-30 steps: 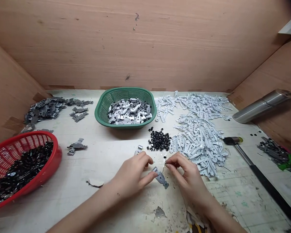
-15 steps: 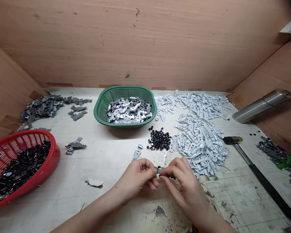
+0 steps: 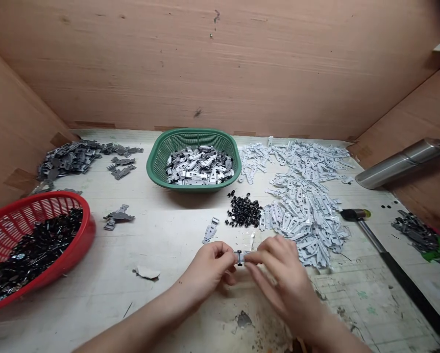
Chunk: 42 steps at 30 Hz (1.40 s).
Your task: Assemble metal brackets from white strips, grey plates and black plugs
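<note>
Just in front of me, my left hand (image 3: pixel 214 264) pinches the left end of a small grey metal clip (image 3: pixel 242 258). A black pin with round ends crosses the clip. My right hand (image 3: pixel 279 269) has its thumb and fingertips closed at the clip's right end, and the fingers hide that end. One loose grey metal plate (image 3: pixel 210 230) lies just beyond my left hand. Farther off is a heap of small black caps (image 3: pixel 244 211), touching a big pile of white metal plates (image 3: pixel 304 211).
A green basket (image 3: pixel 193 188) of assembled clips stands at the back. To the left are a red basket (image 3: pixel 89 230) of black parts and grey plates (image 3: pixel 71 159). A black-handled hammer (image 3: pixel 400 274) and a steel cylinder (image 3: pixel 403 163) lie at right. Cardboard walls (image 3: pixel 205 73) enclose the table.
The clip has turned so the black pin shows more fully across it. My right fingers have shifted slightly right along the clip. The view has swung a little left.
</note>
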Each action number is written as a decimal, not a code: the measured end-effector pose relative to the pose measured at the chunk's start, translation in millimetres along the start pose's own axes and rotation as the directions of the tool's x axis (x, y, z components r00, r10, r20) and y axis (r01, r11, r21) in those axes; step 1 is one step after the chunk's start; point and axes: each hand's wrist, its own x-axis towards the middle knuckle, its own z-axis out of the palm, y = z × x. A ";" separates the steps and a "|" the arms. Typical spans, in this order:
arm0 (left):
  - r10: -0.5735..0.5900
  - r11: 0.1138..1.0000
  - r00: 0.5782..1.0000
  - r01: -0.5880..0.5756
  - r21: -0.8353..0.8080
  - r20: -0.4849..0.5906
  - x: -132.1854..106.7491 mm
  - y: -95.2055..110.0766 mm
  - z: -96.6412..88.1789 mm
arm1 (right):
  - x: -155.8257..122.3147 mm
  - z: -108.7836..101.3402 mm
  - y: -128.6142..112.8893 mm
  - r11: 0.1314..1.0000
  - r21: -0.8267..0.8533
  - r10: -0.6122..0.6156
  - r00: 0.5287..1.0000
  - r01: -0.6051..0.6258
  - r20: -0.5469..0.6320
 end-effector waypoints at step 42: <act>-0.021 1.000 0.999 0.021 -0.018 -0.037 -0.2 4.5 -0.4 | -4.0 -20.5 17.3 0.997 0.034 0.055 0.955 -0.068 0.291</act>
